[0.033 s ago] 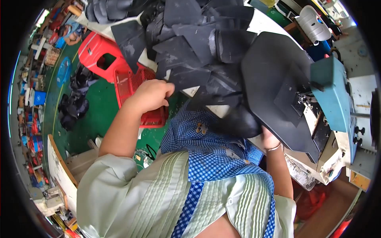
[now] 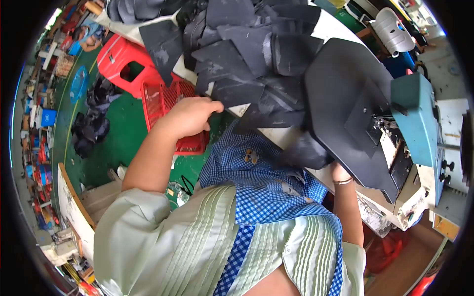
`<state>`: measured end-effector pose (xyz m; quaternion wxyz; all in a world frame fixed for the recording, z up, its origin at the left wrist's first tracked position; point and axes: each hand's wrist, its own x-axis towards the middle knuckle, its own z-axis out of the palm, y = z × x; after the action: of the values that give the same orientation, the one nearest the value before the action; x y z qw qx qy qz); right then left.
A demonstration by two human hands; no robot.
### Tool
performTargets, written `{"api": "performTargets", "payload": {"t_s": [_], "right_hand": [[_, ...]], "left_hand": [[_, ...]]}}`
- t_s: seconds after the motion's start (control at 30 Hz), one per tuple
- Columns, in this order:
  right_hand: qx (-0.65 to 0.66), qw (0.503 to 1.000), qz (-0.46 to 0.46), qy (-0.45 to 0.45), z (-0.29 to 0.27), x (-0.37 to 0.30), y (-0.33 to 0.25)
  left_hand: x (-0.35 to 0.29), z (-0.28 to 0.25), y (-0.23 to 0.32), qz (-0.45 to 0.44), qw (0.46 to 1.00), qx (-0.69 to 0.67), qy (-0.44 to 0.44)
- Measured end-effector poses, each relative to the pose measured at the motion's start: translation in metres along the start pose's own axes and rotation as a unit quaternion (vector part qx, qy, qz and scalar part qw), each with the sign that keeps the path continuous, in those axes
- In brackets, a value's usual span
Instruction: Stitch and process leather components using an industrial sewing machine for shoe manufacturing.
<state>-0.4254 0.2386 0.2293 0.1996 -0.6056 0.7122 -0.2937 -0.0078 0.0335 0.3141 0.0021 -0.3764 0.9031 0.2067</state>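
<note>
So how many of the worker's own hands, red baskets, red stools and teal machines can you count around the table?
Worker's left hand and right hand: 2
Red basket: 1
Red stool: 1
Teal machine: 1
Total: 5, leaving out the overlapping black pieces

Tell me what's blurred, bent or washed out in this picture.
Head view: the black piece left of the right hand is smeared, perhaps by motion, while the left hand looks fairly sharp; head view: straight edges bend near the dark rim, and bright light washes out spots at upper left and upper right.
</note>
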Motion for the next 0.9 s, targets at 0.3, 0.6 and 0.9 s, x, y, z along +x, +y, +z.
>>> {"api": "performTargets", "payload": {"t_s": [0.3, 0.6, 0.9], "right_hand": [[-0.234, 0.957, -0.083, 0.148, -0.004, -0.024, 0.008], [-0.208, 0.919, -0.301, 0.148, -0.015, -0.019, -0.112], [-0.272, 0.758, -0.47, 0.361, -0.057, 0.038, -0.18]], "left_hand": [[0.134, 0.029, 0.051, 0.087, 0.897, -0.01, 0.432], [0.205, -0.019, -0.001, 0.049, 0.898, 0.028, 0.436], [0.04, -0.124, 0.105, 0.171, 0.925, -0.198, 0.275]]}}
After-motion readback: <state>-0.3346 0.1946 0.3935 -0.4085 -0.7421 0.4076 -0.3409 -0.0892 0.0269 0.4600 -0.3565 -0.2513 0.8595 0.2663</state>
